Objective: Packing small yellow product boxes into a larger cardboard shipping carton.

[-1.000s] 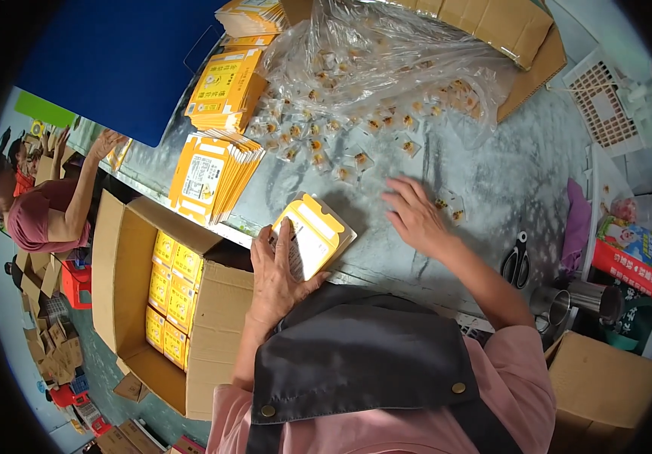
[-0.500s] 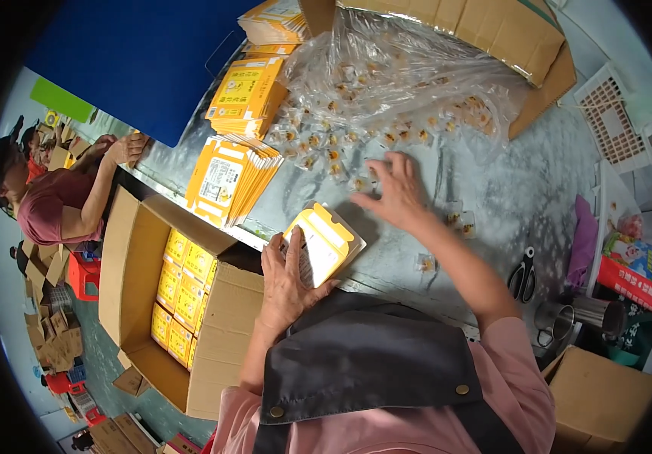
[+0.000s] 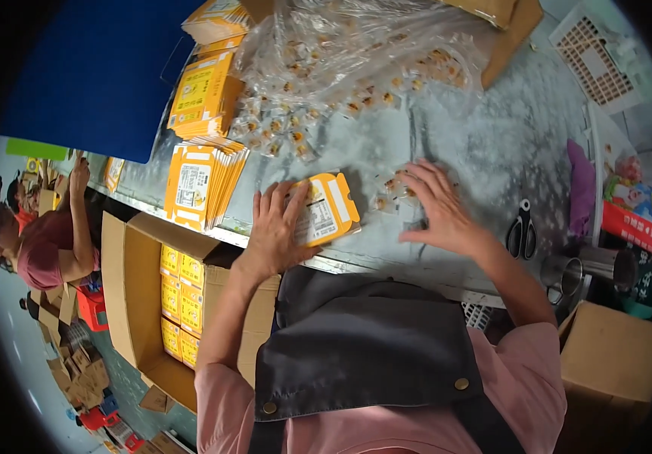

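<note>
A yellow and white flat-topped carton (image 3: 329, 216) lies on the table near its front edge. My left hand (image 3: 273, 231) grips its left side, fingers over the top and thumb at the near edge. To the right, my right hand (image 3: 441, 203) hovers with curved, parted fingers beside a few small clear-wrapped pieces (image 3: 395, 195) with brown and yellow contents. Whether its fingertips touch them is hard to tell. More such wrapped pieces (image 3: 280, 132) lie scattered farther off, spilling from a large clear plastic bag (image 3: 341, 53).
Stacks of flat yellow cartons (image 3: 199, 181) stand at the left. Below them an open cardboard box (image 3: 131, 303) holds rows of filled yellow cartons (image 3: 182, 295). Black-handled scissors (image 3: 522, 233), metal cups (image 3: 606, 266) and a white basket (image 3: 594, 64) sit right. A co-worker (image 3: 54, 242) is far left.
The carton has gone from tilted in my left hand to lying on the table. My right hand has moved from the far scattered pieces to the small group nearer the carton. The view has shifted.
</note>
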